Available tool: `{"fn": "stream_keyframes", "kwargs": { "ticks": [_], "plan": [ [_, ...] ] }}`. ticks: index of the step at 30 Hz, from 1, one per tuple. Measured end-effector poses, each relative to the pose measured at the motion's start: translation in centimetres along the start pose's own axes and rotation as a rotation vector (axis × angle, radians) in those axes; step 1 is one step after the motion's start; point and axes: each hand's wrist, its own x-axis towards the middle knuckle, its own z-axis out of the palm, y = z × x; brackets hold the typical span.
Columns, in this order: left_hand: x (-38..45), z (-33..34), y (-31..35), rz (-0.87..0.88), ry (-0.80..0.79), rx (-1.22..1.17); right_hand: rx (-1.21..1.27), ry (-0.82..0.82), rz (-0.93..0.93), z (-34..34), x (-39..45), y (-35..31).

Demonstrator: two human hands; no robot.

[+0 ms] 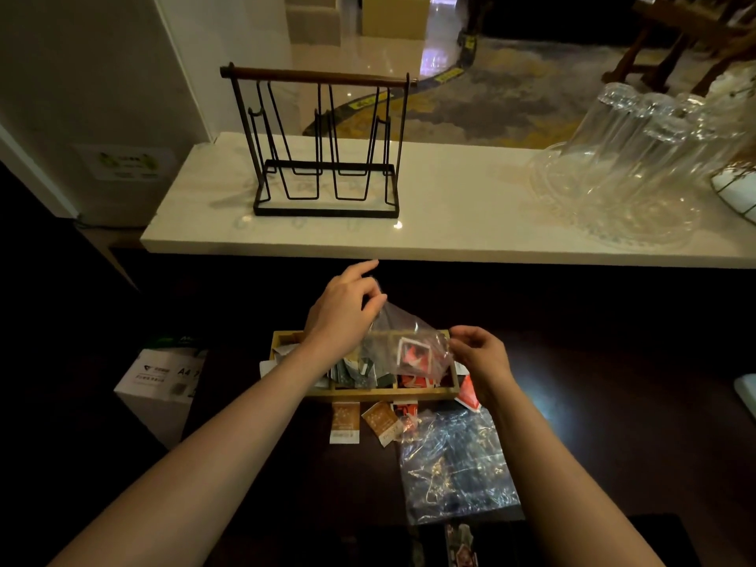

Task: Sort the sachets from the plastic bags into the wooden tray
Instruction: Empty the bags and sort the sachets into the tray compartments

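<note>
1. Both hands hold one clear plastic bag (413, 341) up over the long compartmented wooden tray (356, 392) on the dark counter.
2. Left hand (341, 311) pinches the bag's upper left edge between thumb and curled fingers; index finger sticks out straight, off the bag.
3. Right hand (480, 356) pinches the bag's right edge, fingers curled in.
4. A red-and-white sachet (413, 356) sits inside the bag, between the two grips and lower than both.
5. Tray directly below the grips: dark green sachets (356, 372) in a middle compartment, red sachets (411, 380) in the one to the right.
6. Nearer the person than the grips, loose on the counter: two brown-and-white sachets (362, 421), plus a second crumpled clear plastic bag (454, 464) under the right forearm.
7. Red sachet (468, 394) lies just outside the tray's right end, below the right hand.
8. Beyond the grips, on the pale marble ledge: black wire rack with wooden bar (323, 145), and clear drinking glasses (630, 157) well to the right.
</note>
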Motion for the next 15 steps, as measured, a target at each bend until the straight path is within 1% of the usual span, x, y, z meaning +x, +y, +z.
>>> {"fn": "stream_keyframes", "kwargs": {
  "ticks": [2, 5, 8, 9, 12, 13, 15],
  "plan": [
    [0.0, -0.1, -0.2, -0.006, 0.009, -0.018, 0.017, -0.001, -0.021, 0.0, -0.1, -0.2],
    [-0.4, -0.3, 0.0, -0.034, -0.007, 0.001, -0.02, 0.009, -0.021, -0.1, -0.3, 0.0],
    [-0.4, -0.7, 1.6, 0.046, -0.015, -0.072, 0.002, -0.014, -0.008, 0.2, -0.6, -0.1],
    [-0.5, -1.0, 2.3, 0.055, -0.028, -0.109, 0.046, -0.012, 0.012, 0.2, -0.7, -0.2],
    [-0.7, -1.4, 4.0, 0.121, -0.034, -0.178, 0.391, -0.019, 0.124, 0.0, -0.5, 0.1],
    [-0.7, -1.5, 4.5, 0.137, -0.038, -0.197, 0.452, -0.023, 0.193, 0.0, -0.3, 0.3],
    [-1.0, -1.4, 4.9, 0.155, -0.049, -0.224, 0.473, -0.029, 0.31, -0.2, -0.1, 1.2]
  ]
}}
